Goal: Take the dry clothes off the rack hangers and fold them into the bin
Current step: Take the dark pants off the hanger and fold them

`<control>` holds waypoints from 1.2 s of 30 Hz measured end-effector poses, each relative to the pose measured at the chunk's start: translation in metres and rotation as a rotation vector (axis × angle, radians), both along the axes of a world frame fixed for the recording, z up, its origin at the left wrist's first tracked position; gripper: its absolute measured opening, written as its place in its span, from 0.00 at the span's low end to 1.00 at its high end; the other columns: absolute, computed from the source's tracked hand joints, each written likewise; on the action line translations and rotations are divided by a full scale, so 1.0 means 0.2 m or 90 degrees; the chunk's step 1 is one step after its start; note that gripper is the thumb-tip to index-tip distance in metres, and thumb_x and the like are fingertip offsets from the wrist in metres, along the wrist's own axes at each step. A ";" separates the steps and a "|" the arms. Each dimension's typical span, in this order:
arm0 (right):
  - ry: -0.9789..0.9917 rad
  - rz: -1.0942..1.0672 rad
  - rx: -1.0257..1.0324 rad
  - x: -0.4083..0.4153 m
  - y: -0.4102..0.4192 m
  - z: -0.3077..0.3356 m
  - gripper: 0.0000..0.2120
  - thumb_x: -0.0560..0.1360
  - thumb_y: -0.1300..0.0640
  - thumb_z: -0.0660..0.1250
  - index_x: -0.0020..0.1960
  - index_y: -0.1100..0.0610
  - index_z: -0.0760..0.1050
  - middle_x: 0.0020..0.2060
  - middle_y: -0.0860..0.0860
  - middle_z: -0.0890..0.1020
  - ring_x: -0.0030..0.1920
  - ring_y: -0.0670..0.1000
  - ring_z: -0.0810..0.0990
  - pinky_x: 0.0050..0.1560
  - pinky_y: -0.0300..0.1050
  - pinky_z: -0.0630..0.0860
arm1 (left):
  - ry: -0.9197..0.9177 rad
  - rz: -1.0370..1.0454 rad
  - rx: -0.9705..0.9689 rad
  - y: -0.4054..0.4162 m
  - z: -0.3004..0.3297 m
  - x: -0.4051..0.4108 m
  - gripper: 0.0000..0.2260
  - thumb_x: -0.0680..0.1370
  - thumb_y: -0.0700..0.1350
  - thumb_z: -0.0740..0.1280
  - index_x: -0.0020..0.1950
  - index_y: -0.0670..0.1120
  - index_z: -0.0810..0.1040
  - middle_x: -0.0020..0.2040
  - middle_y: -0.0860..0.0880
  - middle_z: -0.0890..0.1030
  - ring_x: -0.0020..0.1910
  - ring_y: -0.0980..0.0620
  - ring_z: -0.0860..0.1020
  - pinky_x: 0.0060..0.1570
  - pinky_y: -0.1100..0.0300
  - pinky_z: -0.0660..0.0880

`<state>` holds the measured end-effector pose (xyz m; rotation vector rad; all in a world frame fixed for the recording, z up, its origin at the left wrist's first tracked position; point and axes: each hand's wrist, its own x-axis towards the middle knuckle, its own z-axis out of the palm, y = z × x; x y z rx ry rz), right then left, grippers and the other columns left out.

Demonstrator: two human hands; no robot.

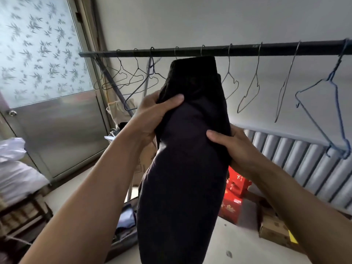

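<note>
A long black garment (186,159) hangs down in front of me, its top edge reaching up to the dark rack rail (247,51). My left hand (152,117) grips its left side, thumb across the front. My right hand (232,147) grips its right side a little lower. Several bare wire hangers (249,92) hang along the rail on both sides, including a blue one (327,115) at the far right. Low behind the garment lies an open dark bin (123,221) with some folded cloth; most of it is hidden.
A metal door (57,130) with a frosted leaf-pattern pane stands at the left. White bundles (15,168) rest on a wooden chair at the lower left. Red boxes (236,189) and cardboard boxes (274,229) sit on the floor at the right, below a corrugated wall panel (297,164).
</note>
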<state>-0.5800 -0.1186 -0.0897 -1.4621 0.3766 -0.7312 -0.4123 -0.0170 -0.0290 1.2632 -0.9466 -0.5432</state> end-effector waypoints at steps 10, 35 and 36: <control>-0.058 -0.045 0.151 0.10 0.01 0.12 0.11 0.79 0.60 0.65 0.59 0.61 0.77 0.46 0.54 0.86 0.45 0.51 0.85 0.40 0.43 0.81 | -0.005 -0.224 0.271 0.25 -0.50 0.20 0.29 0.56 0.49 0.84 0.52 0.36 0.83 0.54 0.37 0.84 0.53 0.40 0.83 0.55 0.50 0.81; 0.077 -0.001 0.040 0.22 -0.02 -0.08 0.18 0.72 0.68 0.70 0.61 0.58 0.77 0.54 0.55 0.84 0.55 0.56 0.83 0.57 0.53 0.79 | 0.040 0.050 0.118 0.41 -0.32 0.32 0.25 0.72 0.29 0.71 0.66 0.46 0.75 0.58 0.44 0.82 0.59 0.43 0.81 0.58 0.50 0.79; 0.070 -0.045 0.034 0.24 -0.02 -0.08 0.18 0.72 0.67 0.71 0.61 0.58 0.77 0.54 0.56 0.84 0.54 0.56 0.83 0.56 0.51 0.80 | 0.056 0.096 0.109 0.40 -0.33 0.32 0.24 0.72 0.30 0.72 0.65 0.46 0.74 0.59 0.43 0.81 0.59 0.43 0.80 0.60 0.49 0.78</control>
